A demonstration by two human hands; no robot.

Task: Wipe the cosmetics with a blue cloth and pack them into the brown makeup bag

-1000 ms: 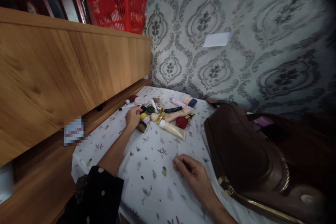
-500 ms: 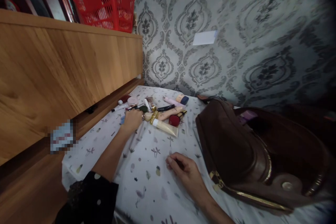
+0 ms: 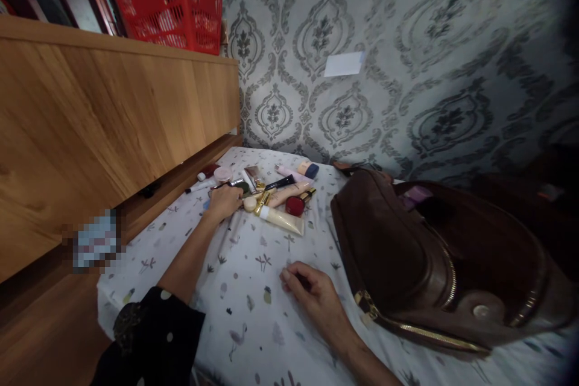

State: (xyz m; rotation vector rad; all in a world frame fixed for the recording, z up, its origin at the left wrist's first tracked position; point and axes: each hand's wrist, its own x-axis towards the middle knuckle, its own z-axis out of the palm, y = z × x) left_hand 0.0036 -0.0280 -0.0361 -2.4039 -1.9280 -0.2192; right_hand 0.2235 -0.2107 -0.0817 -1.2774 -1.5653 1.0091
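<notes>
Head view: our left hand (image 3: 225, 201) curls over light, slick-looking cosmetics (image 3: 283, 194) at centre, grip unclear; we would pinch their sides. Right hand (image 3: 312, 292) rests loose, empty.

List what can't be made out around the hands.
Head view only.
Left hand: its grip is hidden by its own back, over the makeup.
Right hand: curled fingers hide the palm.
Bag: inside too dark.
Label on the wood: blurred.
</notes>
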